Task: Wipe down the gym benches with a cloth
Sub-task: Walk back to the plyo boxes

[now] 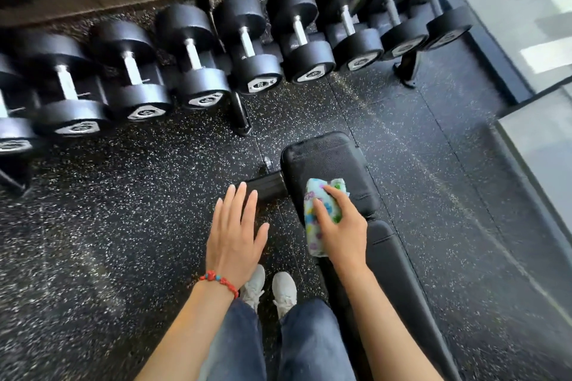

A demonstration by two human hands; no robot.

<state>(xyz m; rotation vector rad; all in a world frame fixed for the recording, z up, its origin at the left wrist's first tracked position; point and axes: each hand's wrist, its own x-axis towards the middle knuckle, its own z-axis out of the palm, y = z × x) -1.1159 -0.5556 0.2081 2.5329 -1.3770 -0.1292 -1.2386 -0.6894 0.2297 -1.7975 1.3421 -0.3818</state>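
I see my right hand curled over a folded cloth, white with coloured blotches, pressing it onto the black padded seat of the gym bench, near the gap before the back pad. My left hand hangs above the speckled rubber floor beside the bench, fingers straight and slightly spread, holding nothing; a red beaded bracelet circles its wrist. Round dumbbells line the rack ahead; their silver end plates carry numbers too blurred for me to read.
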